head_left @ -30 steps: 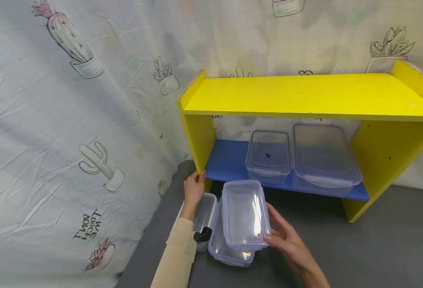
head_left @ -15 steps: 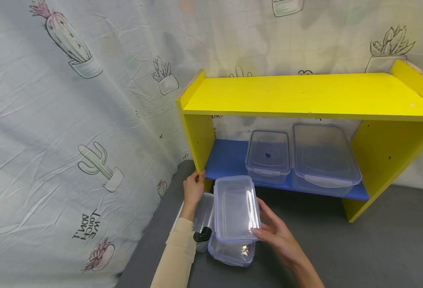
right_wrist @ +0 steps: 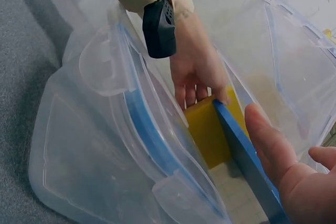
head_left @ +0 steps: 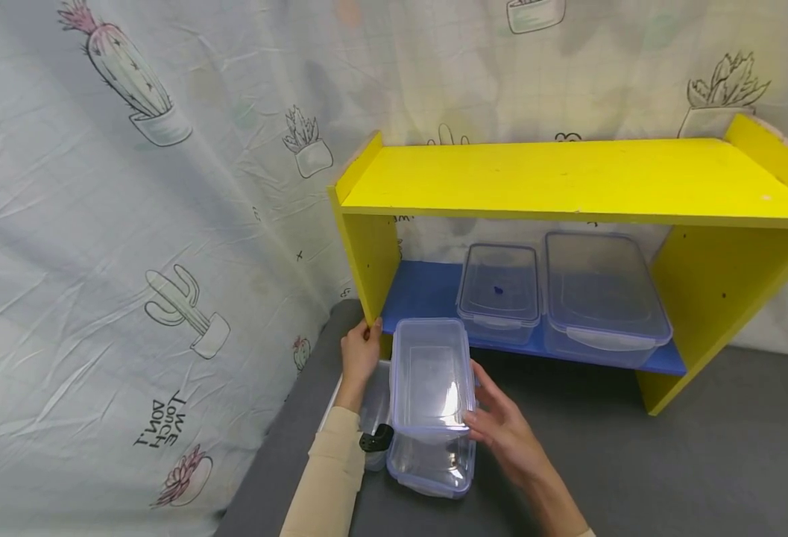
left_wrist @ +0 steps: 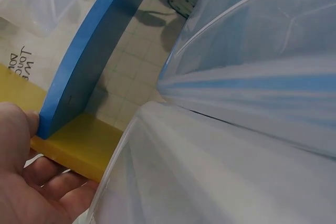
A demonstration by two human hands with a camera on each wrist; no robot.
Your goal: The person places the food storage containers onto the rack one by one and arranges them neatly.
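Two lidded boxes already sit on the blue shelf; head view shows right hand gripping a clear container just before that shelf, two more left below. Left wrist view: left hand fingers curl round the shelf's yellow corner. Right wrist view: container not yet on shelf.

Blue shelf left part free; 2 lidded containers fill right part.

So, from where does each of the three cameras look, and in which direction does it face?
Head: looks forward and down at the yellow shelf; shows both hands and a beige sleeve.
Left wrist: close behind the left hand, facing the blue board.
Right wrist: faces the held clear container; shows the right hand.
Shared: all three show the left hand at the shelf's corner.
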